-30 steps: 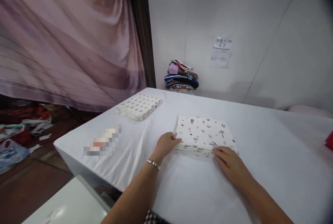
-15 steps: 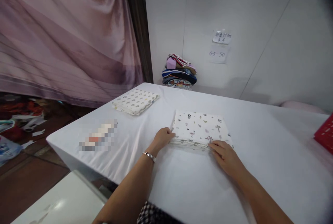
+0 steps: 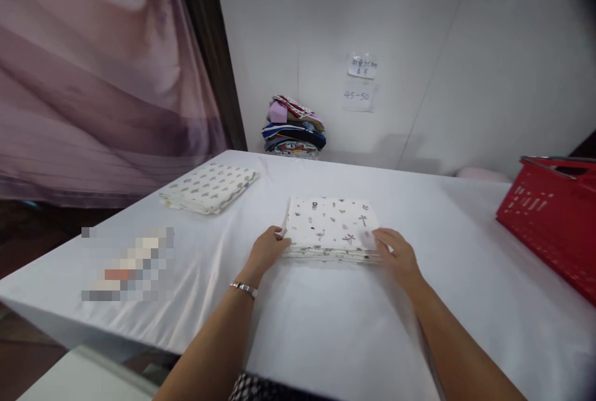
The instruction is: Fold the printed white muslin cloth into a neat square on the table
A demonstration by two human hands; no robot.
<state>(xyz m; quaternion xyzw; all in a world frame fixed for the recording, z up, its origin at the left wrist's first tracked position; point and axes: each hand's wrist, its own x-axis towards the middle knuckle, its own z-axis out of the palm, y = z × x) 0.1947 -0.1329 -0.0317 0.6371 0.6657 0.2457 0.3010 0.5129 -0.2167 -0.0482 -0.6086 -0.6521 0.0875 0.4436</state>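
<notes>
The folded printed cloth lies flat in the middle of the white-covered worktop, its layered near edge facing the person. The left hand is at its near left corner, thumb and forefinger a narrow gap apart; whether that grip pinches the cloth, I cannot tell. The right hand, blurred, has its fingertips at the right edge, and its grip cannot be told either.

Between the cloth's near edge and the worktop's front edge runs a broad white strip, with a forearm along each side. Beyond the cloth, more white cover reaches to the far edge, by the wall. To the right, a wide stretch separates the right hand from the red basket, which stands well apart. To the left, a second folded cloth sits near the worktop's left edge, a gap between it and the first. Nearer the person on that side lies a pixelated item, too obscured to name.
</notes>
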